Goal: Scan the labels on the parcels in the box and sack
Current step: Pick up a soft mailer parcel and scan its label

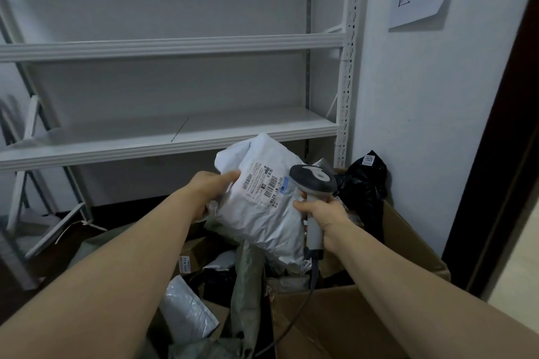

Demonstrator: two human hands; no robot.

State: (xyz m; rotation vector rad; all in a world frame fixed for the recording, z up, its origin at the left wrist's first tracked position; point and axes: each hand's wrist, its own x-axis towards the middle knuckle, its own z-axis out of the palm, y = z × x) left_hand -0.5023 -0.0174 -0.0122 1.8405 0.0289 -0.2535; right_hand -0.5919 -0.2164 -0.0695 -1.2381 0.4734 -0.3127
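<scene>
The left hand grips the parcel, label up, so the scanner gripped in the right hand can read it.

Left grip and right grip both curled, held forward.

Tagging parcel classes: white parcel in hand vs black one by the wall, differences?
White parcel is held by the left hand; black parcel rests in the cardboard box. White parcel shows a large barcode label; black parcel a small white tag. Both are crumpled plastic bags.
</scene>
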